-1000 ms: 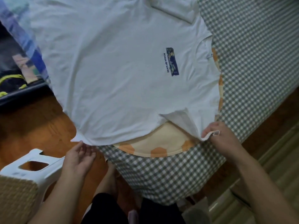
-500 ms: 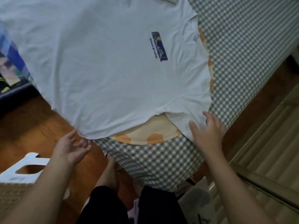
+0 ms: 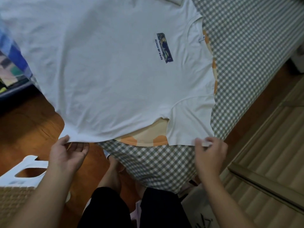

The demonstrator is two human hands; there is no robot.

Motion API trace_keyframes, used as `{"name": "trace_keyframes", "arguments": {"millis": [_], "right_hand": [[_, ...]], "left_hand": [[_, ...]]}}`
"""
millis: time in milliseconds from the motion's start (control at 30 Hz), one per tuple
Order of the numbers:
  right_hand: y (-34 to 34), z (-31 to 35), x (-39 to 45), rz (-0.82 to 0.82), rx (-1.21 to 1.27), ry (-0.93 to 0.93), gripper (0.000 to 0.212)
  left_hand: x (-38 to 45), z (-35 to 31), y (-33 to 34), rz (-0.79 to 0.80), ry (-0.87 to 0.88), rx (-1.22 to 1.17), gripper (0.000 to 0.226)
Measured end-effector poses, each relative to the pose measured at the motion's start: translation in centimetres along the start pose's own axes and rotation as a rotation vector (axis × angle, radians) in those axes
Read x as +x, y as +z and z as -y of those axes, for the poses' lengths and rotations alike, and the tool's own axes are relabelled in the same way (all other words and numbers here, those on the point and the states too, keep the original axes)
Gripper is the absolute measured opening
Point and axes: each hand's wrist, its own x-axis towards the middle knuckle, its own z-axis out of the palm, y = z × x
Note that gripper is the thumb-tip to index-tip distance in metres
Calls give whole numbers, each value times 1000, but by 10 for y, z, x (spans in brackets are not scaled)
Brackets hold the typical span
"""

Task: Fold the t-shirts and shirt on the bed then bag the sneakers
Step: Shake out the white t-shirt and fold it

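Squaring the tee (image 3: 107, 71) at the bed's (image 3: 246, 46) near corner before the first fold.
Left hand (image 3: 65, 155) pinches the hem corner hanging off the edge; right hand (image 3: 209, 153) pinches the sleeve end. I'd tug both evenly, flatten wrinkles, and keep the orange cloth (image 3: 144, 139) beneath from bunching.

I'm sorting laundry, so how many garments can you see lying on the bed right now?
2: the white t-shirt spread flat on top, and an orange-and-cream garment under it, peeking out at its near edge. More may be hidden beneath.
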Motion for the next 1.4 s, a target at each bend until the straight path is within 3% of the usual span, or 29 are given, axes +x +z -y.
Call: {"name": "trace_keyframes", "arguments": {"millis": [67, 100, 300, 367, 433, 467, 567, 700, 800, 867, 1000, 1033, 1133, 1233, 1400], "right_hand": [[8, -2, 25, 30, 389, 633, 71], [10, -1, 35, 62, 523, 761, 77], [-30, 38, 52, 337, 930, 963, 23], [-56, 62, 63, 371, 1209, 934, 27], [-75, 91, 79, 392, 1389, 859, 72], [-82, 109, 88, 420, 1422, 817, 77], [-93, 171, 119, 477, 1408, 704, 17], [-80, 242, 175, 452, 1481, 581, 18], [-57, 275, 199, 521, 1523, 462, 22], [-29, 266, 200, 526, 1418, 419, 25], [30, 175, 176, 276, 1062, 574, 11], [38, 155, 171, 241, 1011, 619, 5], [61, 127, 185, 262, 1014, 658, 19], [78, 134, 221, 203, 1029, 587, 30], [73, 152, 254, 183, 989, 455, 32]], "left_hand": [[-8, -1, 0, -17, 36, -34, 36], [-13, -1, 0, -17, 49, -46, 44], [-52, -19, 0, 94, 99, -123, 104], [-64, -30, 9, 142, 126, -150, 104], [-76, -44, 26, 217, 162, -160, 85], [-81, -52, 36, 243, 186, -163, 76], [-95, -79, 77, 266, 243, -161, 60], [-96, -120, 137, 238, 279, -127, 6], [-83, -143, 169, 224, 354, -55, 20], [-65, -141, 176, 148, 385, 63, 20], [-6, -101, 143, -173, 313, 381, 33], [7, -88, 133, -198, 277, 393, 35], [31, -68, 116, -220, 220, 371, 21], [49, -72, 118, -215, 252, 355, 10], [63, -80, 124, -238, 349, 304, 17]]}}
